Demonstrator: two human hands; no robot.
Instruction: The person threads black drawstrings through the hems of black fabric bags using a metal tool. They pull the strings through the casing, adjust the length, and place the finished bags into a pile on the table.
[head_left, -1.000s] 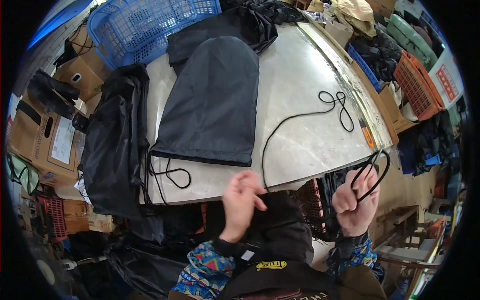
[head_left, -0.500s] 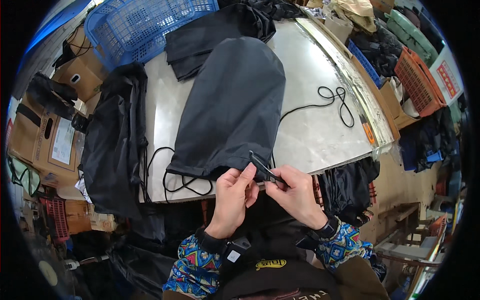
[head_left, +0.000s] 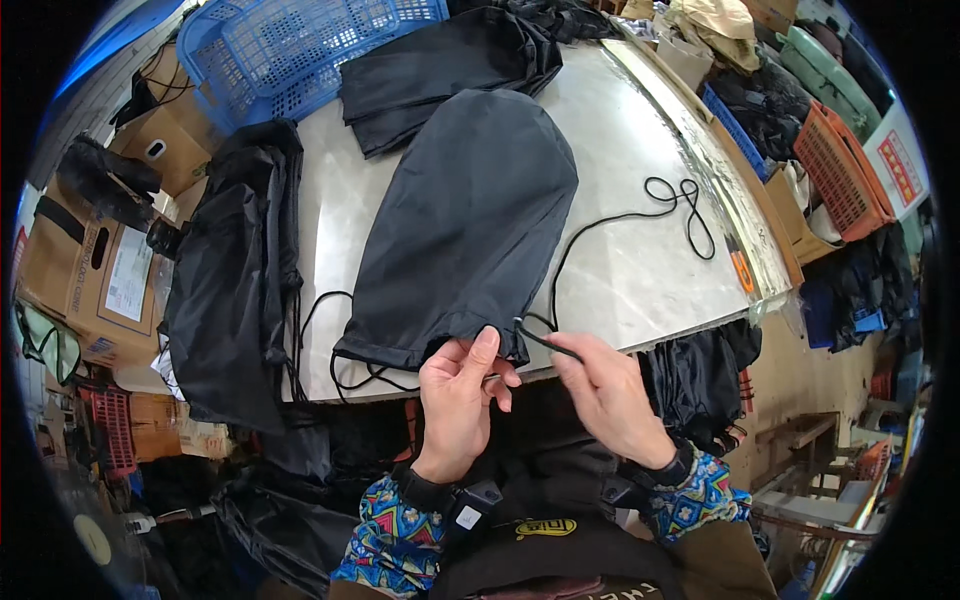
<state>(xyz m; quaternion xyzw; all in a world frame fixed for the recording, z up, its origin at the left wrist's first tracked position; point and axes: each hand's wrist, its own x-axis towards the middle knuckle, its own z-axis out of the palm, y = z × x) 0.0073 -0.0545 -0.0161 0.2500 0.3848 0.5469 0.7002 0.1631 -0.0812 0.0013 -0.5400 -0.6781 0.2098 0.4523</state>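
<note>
While my left hand point(head_left: 462, 400) pinches the bag point(head_left: 468, 225) hem, my right hand point(head_left: 607, 392) grips the cord point(head_left: 610, 219) beside that hem.

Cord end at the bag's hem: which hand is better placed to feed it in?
Probably the right hand: it pinches the black cord beside the hem, while the left hand grips the dark bag.
</note>
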